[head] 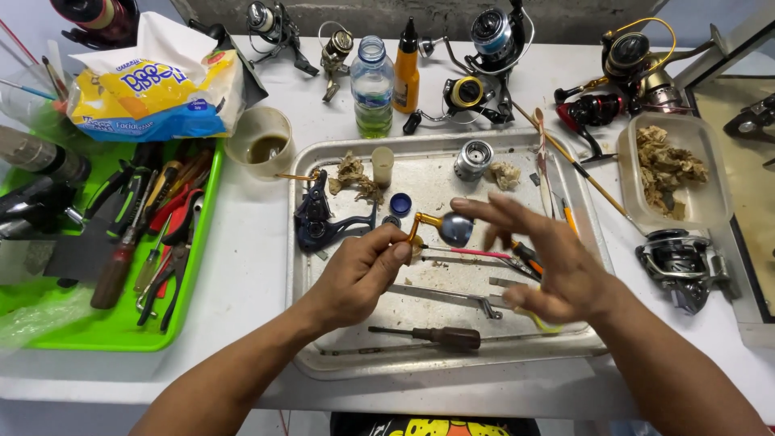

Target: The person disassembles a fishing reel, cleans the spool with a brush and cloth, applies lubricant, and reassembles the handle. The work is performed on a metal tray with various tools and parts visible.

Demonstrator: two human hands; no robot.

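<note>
My left hand [359,270] is pinched on a small gold-armed reel handle with a dark round knob [448,228], held just above the metal tray [307,355]. My right hand [541,262] hovers open to the right of the knob, fingers spread and blurred, holding nothing. A dark blue reel body [319,220] lies in the tray left of my left hand. Under my hands lie a brown-handled screwdriver [440,337], a long metal rod [448,297] and a pink-handled tool [476,253]. A silver spool [472,159] sits at the tray's back.
A green tray [121,335] of pliers and screwdrivers stands at the left. Behind it lie a tissue pack [153,89] and a cup [260,141]. A water bottle [372,85], an orange bottle [406,73], several fishing reels [488,44] and a plastic tub of rags [674,169] ring the metal tray.
</note>
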